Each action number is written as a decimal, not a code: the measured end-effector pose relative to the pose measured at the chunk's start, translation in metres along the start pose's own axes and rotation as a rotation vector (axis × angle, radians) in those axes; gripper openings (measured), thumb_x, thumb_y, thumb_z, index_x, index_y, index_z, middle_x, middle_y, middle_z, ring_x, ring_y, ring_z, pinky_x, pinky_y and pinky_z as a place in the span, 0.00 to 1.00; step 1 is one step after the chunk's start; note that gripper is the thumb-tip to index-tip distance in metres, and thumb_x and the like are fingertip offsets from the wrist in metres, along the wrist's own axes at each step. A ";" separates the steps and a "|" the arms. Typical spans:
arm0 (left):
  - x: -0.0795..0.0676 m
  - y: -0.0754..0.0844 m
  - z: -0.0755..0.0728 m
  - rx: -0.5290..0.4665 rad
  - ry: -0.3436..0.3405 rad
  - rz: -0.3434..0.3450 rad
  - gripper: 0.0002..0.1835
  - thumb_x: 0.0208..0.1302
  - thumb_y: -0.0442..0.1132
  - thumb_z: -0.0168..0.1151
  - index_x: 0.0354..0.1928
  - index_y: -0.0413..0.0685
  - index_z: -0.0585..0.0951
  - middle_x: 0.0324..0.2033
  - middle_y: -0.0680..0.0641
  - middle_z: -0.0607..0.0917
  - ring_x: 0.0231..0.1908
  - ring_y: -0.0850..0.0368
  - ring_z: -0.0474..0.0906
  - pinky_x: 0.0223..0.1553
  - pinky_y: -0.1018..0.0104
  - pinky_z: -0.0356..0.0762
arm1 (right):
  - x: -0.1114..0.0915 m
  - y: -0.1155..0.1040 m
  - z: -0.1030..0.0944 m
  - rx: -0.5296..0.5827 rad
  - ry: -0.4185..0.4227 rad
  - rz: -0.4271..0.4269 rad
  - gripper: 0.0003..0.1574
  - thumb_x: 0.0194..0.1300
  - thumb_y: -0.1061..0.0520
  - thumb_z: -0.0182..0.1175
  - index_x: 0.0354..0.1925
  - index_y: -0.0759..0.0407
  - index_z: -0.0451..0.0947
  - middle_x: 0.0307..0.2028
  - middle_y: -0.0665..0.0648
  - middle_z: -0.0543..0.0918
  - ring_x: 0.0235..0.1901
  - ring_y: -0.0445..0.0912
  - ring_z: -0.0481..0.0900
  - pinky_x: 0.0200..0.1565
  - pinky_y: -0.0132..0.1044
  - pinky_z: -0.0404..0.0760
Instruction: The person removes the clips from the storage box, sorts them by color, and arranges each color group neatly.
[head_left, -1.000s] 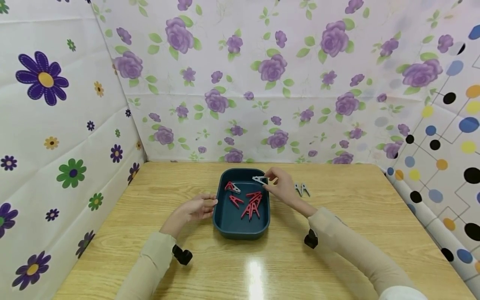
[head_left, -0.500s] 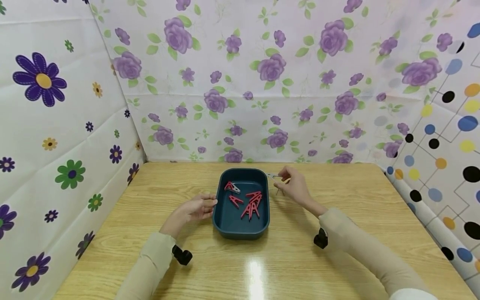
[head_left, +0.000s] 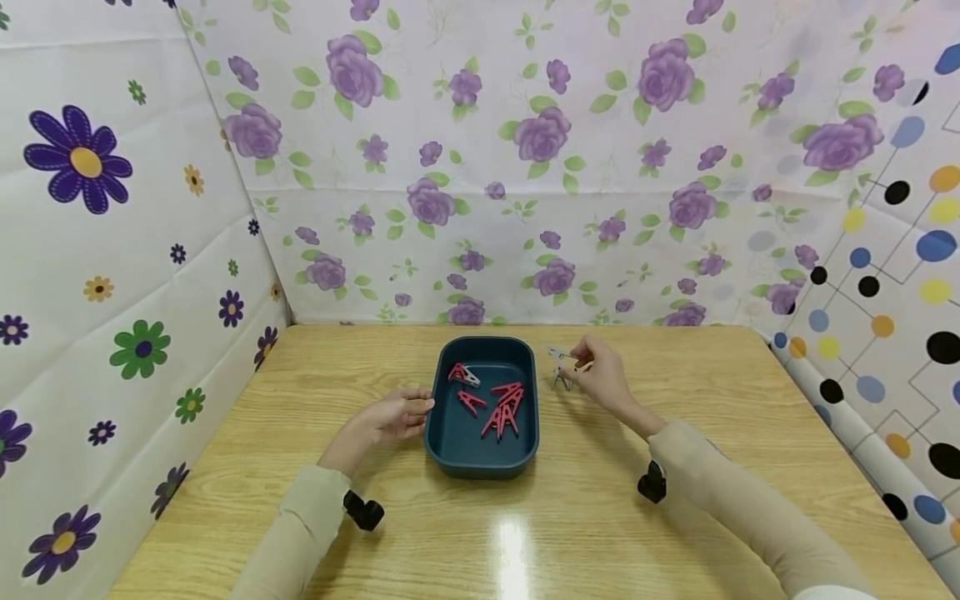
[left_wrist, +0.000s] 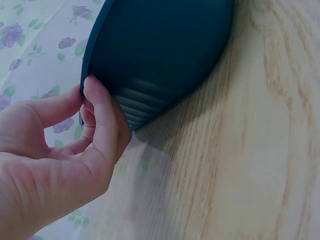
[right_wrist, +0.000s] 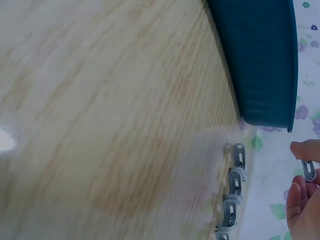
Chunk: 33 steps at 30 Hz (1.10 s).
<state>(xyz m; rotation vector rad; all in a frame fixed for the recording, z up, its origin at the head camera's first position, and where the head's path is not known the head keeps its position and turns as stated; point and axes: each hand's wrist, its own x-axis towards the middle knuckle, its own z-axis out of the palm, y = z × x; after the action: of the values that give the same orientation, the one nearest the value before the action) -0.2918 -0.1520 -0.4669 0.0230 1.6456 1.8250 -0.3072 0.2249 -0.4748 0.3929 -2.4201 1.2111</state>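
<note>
A dark blue plastic bin (head_left: 480,469) stands on the table, holding several red clothespins (head_left: 507,417) and a white one (head_left: 470,377). At its left side, my left hand (head_left: 397,414) pinches the rim; the left wrist view has that hand (left_wrist: 75,145) with thumb and fingers at the rim (left_wrist: 86,70). Just right of the bin, my right hand (head_left: 602,377) holds a light grey clothespin (head_left: 557,351) between thumb and fingers, above the table. Below it, grey clothespins (head_left: 561,379) stand on the table, partly hidden by the hand. The right wrist view has several in a row (right_wrist: 235,182).
The wooden table (head_left: 345,358) reaches back to a flowered cloth wall (head_left: 495,150). Patterned cloths hang at the left (head_left: 135,275) and right (head_left: 900,275). A black wrist camera (head_left: 363,510) sits on the left cuff, another camera (head_left: 652,483) on the right.
The right hand has moved right, from over the bin's far right corner to beside it, carrying the light grey clothespin out. The left hand and the bin have stayed put.
</note>
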 end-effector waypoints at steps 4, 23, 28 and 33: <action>0.001 -0.001 0.000 0.000 -0.003 0.002 0.07 0.73 0.33 0.51 0.49 0.42 0.68 0.31 0.53 0.82 0.30 0.64 0.78 0.34 0.72 0.78 | -0.003 0.002 -0.002 -0.019 -0.003 0.044 0.19 0.51 0.65 0.73 0.38 0.68 0.74 0.38 0.66 0.81 0.34 0.54 0.80 0.34 0.32 0.80; 0.002 -0.004 -0.002 -0.010 -0.006 0.007 0.02 0.72 0.33 0.51 0.42 0.48 0.72 0.29 0.54 0.82 0.28 0.65 0.78 0.33 0.73 0.78 | -0.015 0.028 -0.022 -0.096 0.028 0.182 0.23 0.53 0.59 0.74 0.40 0.68 0.73 0.32 0.65 0.79 0.28 0.47 0.74 0.32 0.34 0.73; 0.002 -0.004 -0.002 -0.010 0.002 0.009 0.02 0.72 0.33 0.51 0.43 0.47 0.71 0.29 0.53 0.82 0.29 0.65 0.78 0.33 0.73 0.78 | -0.019 0.031 -0.026 -0.117 0.040 0.240 0.22 0.55 0.58 0.72 0.41 0.68 0.73 0.33 0.63 0.79 0.29 0.48 0.75 0.33 0.36 0.74; 0.002 -0.003 -0.001 -0.015 0.000 0.008 0.03 0.72 0.33 0.51 0.44 0.46 0.71 0.30 0.53 0.82 0.29 0.65 0.78 0.33 0.72 0.79 | -0.022 0.035 -0.030 -0.119 0.036 0.273 0.22 0.57 0.57 0.71 0.42 0.69 0.72 0.34 0.63 0.78 0.31 0.50 0.77 0.32 0.35 0.75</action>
<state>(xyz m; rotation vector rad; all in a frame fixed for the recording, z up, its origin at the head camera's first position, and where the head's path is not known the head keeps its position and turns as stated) -0.2929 -0.1522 -0.4703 0.0227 1.6341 1.8430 -0.2954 0.2717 -0.4933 0.0043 -2.5592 1.1606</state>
